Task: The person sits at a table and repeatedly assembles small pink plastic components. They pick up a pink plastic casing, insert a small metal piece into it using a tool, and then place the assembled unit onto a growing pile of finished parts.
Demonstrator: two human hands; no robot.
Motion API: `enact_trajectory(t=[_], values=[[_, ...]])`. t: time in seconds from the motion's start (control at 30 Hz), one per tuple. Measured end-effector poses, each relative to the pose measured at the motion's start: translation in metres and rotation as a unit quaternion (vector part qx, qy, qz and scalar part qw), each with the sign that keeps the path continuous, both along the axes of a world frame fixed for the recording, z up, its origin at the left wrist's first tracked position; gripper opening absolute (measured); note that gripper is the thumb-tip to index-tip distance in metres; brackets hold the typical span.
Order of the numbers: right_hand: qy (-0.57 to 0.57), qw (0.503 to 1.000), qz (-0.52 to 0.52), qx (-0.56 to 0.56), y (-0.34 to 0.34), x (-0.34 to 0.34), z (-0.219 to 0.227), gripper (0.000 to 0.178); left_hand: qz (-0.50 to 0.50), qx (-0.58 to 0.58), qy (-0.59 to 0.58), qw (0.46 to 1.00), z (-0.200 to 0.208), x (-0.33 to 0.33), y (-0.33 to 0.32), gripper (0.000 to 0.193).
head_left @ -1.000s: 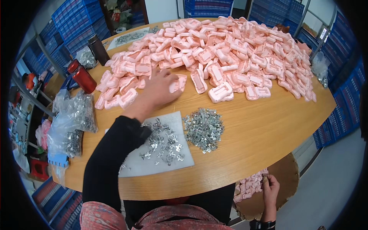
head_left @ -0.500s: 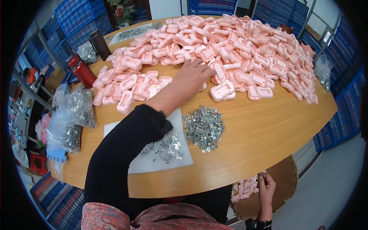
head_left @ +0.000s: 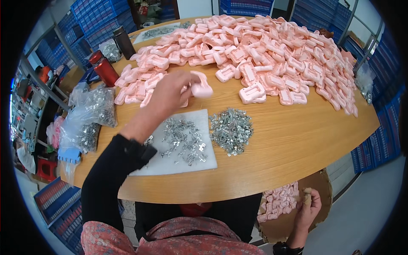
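A pink plastic housing (head_left: 202,88) is pinched in my left hand (head_left: 168,92), raised over the table just beyond the white foam sheet. Behind it spreads a large heap of similar pink housings (head_left: 276,59), many with their hollow sides up. Small metal clips (head_left: 182,140) lie scattered on the foam sheet (head_left: 199,168), and a denser pile of metal clips (head_left: 231,131) sits on the wood to its right. Below the table's right front edge, my right hand (head_left: 309,210) is above a round-edged brown carton (head_left: 321,199) with pink pieces (head_left: 278,199) inside. Its fingers are curled together; brownish material shows at the fingertips.
Plastic bags of metal parts (head_left: 91,114) stand along the table's left edge, beside a red flask (head_left: 104,69) and a dark bottle (head_left: 123,43). Farther back lies another white sheet with metal parts (head_left: 159,32). Stacked blue crates (head_left: 102,21) surround the wooden table (head_left: 297,144).
My left hand has drawn back from the heap toward the left and now carries a pink housing. My right hand has shifted slightly right, away from the pink pieces in the carton.
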State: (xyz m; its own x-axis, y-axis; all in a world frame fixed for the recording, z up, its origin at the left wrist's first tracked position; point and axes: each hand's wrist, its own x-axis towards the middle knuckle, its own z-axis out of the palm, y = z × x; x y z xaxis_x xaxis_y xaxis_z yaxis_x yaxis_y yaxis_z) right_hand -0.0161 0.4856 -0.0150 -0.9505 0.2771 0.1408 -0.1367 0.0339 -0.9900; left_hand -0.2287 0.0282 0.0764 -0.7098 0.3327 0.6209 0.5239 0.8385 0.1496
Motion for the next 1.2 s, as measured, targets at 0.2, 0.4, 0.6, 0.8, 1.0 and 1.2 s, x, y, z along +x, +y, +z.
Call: enact_trajectory(t=[0.2, 0.4, 0.6, 0.8, 1.0, 1.2], values=[[-0.053, 0.967, 0.241, -0.061, -0.077, -0.032, 0.046, 0.018, -0.141, 0.006, 0.033, 0.989, 0.000, 0.109, 0.048, 0.028], [-0.145, 0.895, 0.354, -0.231, -0.152, -0.046, 0.052, 0.037, -0.180, 0.029, 0.006, 0.983, -0.015, 0.171, 0.074, 0.030], [-0.164, 0.879, 0.392, -0.217, -0.159, -0.042, 0.039, 0.032, -0.114, 0.107, -0.094, 0.983, -0.029, 0.208, 0.071, 0.026], [-0.142, 0.887, 0.392, -0.197, -0.174, -0.018, 0.025, 0.029, -0.122, 0.630, -0.547, 0.537, -0.058, 0.233, 0.069, 0.065], [-0.119, 0.899, 0.416, -0.075, -0.194, -0.014, 0.038, 0.029, -0.153, 0.603, -0.631, 0.464, -0.051, 0.239, 0.060, 0.059], [0.021, 0.935, 0.266, 0.231, -0.202, -0.049, 0.042, 0.016, -0.104, 0.643, -0.601, 0.464, -0.055, 0.252, 0.017, 0.051]])
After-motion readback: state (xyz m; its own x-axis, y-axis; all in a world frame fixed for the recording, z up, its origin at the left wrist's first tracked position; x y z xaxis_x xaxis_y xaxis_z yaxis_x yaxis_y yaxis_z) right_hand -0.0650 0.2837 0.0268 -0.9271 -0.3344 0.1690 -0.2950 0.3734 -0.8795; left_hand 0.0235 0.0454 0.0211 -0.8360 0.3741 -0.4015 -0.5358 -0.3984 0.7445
